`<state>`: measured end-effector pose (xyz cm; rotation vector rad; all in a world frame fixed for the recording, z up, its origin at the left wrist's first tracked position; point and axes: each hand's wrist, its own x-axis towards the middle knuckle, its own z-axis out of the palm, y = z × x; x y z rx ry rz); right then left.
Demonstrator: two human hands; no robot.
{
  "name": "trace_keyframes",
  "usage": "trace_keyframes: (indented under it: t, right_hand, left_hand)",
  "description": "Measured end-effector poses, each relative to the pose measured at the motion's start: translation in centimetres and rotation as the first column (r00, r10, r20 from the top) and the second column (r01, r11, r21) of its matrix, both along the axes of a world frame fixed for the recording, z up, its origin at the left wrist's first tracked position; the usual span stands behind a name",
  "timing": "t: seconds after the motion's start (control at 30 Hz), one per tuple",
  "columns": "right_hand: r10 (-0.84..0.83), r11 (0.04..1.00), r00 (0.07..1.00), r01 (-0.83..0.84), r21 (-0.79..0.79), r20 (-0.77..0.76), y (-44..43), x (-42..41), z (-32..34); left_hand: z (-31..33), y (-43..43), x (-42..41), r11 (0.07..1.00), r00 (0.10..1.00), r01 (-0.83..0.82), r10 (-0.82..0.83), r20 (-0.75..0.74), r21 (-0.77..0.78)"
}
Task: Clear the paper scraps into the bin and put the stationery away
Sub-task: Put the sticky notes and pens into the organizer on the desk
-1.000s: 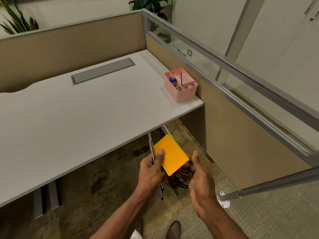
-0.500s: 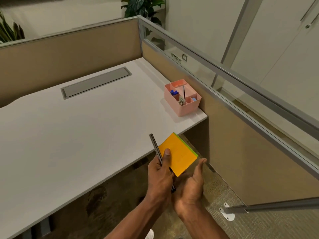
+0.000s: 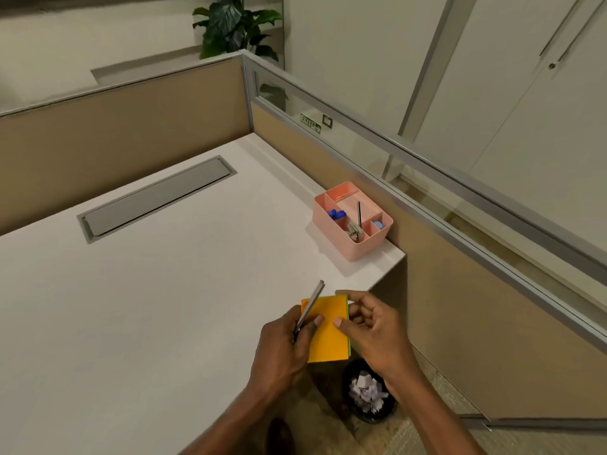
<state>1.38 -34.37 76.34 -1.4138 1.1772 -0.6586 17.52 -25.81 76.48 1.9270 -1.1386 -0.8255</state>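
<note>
An orange pad of sticky notes [image 3: 330, 336] with a green edge is held over the desk's front edge. My left hand [image 3: 282, 349] grips its left side together with a thin dark pen [image 3: 310, 308] that sticks up past the pad. My right hand [image 3: 371, 326] pinches the pad's right edge with thumb and fingers. A pink desk organiser [image 3: 353, 246] stands at the desk's right corner with a pen, blue items and clips in its compartments. On the floor below my right wrist sits a black bin [image 3: 387, 413] with several crumpled paper scraps [image 3: 364, 392] inside.
The white desk [image 3: 164, 290] has a grey cable flap [image 3: 154, 198] near the back. Tan partition walls [image 3: 124, 126] close the back and right sides, the right one topped by glass. A potted plant [image 3: 236, 24] stands behind the corner. My shoe [image 3: 279, 436] shows below.
Both hands have risen with the pad and pen from under the desk edge to above the desktop. My right hand now pinches the pad. The view shifted and the bin came into sight.
</note>
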Motion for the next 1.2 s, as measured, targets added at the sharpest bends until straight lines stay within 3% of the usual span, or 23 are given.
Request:
trace_keyframes:
  t: [0.17, 0.33, 0.57, 0.7, 0.83, 1.03, 1.2]
  right_hand:
    - [0.212, 0.971, 0.945, -0.232, -0.052, -0.248, -4.5, 0.7, 1.3]
    - [0.084, 0.971, 0.938, -0.153, -0.185, -0.336, -10.2, 1.2, 3.7]
    - [-0.137, 0.912, 0.971, 0.046, -0.407, -0.197, -21.4, 2.4, 6.8]
    - [-0.129, 0.818, 0.945, -0.07, -0.571, -0.3, -29.6, 3.6, 6.7]
    - [-0.025, 0.692, 0.899, -0.301, -0.656, -0.438, -35.7, 5.3, 5.7]
    - [0.097, 0.556, 0.77, -0.567, -0.607, -0.631, -39.9, 8.2, 3.4]
    - [0.132, 0.542, 0.737, -0.614, -0.575, -0.663, -40.3, 9.9, 1.3]
  left_hand:
    - [-0.1, -2.5, 2.1, 0.999, 0.999, 0.039, -0.039, -0.009, 0.017]
    - [0.1, -4.6, 3.4, 0.989, 0.982, -0.128, 0.136, -0.132, 0.068]
    - [-0.5, -7.4, 3.9, 0.962, 0.906, -0.194, 0.251, -0.342, 0.191]
    - [-0.9, -10.0, 3.2, 0.953, 0.883, -0.224, 0.288, -0.372, 0.205]
    - [-1.5, -12.5, 2.4, 0.945, 0.878, -0.251, 0.313, -0.363, 0.208]
    - [-2.1, -14.8, 1.3, 0.914, 0.837, -0.334, 0.4, -0.374, 0.229]
    - [-2.1, -15.8, 0.7, 0.917, 0.844, -0.321, 0.39, -0.368, 0.237]
